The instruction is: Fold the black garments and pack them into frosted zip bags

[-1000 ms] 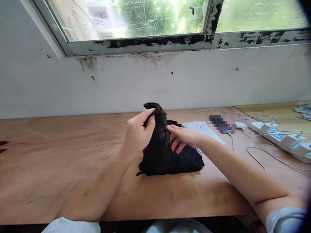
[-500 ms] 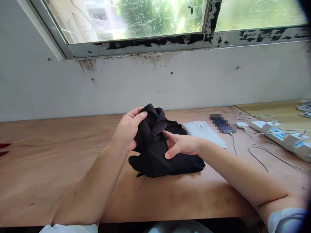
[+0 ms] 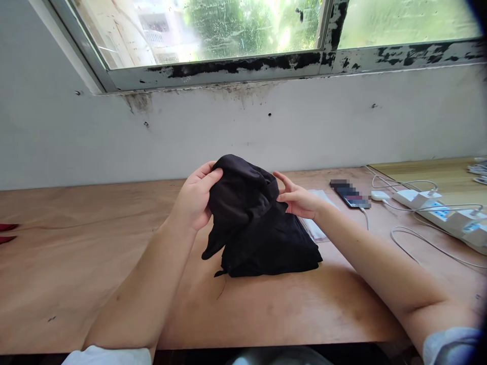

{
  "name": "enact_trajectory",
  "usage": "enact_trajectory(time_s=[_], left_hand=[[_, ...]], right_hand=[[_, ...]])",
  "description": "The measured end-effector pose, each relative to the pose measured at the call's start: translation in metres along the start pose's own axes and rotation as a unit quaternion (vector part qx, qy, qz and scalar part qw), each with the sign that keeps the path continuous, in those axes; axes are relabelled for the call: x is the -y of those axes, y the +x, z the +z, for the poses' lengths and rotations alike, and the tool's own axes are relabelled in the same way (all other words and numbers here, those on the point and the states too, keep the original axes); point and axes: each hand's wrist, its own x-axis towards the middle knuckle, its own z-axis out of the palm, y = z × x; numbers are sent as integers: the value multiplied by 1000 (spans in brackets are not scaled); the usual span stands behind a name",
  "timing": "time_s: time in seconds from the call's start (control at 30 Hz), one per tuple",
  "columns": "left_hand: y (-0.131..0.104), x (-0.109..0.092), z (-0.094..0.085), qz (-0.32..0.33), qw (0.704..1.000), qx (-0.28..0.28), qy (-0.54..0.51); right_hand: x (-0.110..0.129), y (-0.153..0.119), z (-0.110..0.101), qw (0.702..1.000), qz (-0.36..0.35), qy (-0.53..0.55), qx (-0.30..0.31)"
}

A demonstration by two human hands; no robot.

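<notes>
A piece of black cloth (image 3: 243, 190) is raised above the table, its upper part rounded and its lower left corner hanging down. My left hand (image 3: 198, 195) grips its upper left edge, thumb on the near side and fingers mostly hidden behind. At the right edge my right hand (image 3: 300, 198) has its thumb against the cloth, the index finger stretched along the far side; the other fingertips are partly hidden. Below lies a folded heap of black cloth (image 3: 270, 253); whether both are one garment I cannot tell.
Behind my right hand a white plastic packet (image 3: 315, 230) lies partly covered. Farther right are a phone (image 3: 349, 195) on a cable, a white charger (image 3: 379, 195) and a power strip (image 3: 441, 210) with loose cords. Red pieces (image 3: 7, 228) sit at the left edge of the wooden table (image 3: 95, 243).
The upper cloth has been lifted and spread wider. My right hand has moved up and right, from the middle of the cloth to its right edge. My left hand has risen slightly.
</notes>
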Motion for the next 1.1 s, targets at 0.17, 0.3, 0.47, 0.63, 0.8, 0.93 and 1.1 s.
enact_trajectory(time_s=[0.17,0.3,0.47,0.63,0.8,0.93,1.1], left_hand=[[5,3,-7,13,1000,2,-20],[4,-3,-11,55,998,7,-30],[-5,-23,-22,132,991,10,-23],[-17,-36,-32,116,989,96,4],[-22,-46,-33,96,987,131,-3],[-3,-34,-35,33,994,88,48],[44,35,-45,-44,962,33,267]], right_hand=[[10,-3,5,999,-38,-9,-22],[14,-3,17,991,-79,-52,-99],[42,-18,24,958,-217,-117,-149],[72,-47,33,932,-279,-188,-132],[91,-76,46,924,-288,-226,-110],[91,-70,33,918,-266,-270,-121],[48,-20,-16,878,-149,-423,-166]])
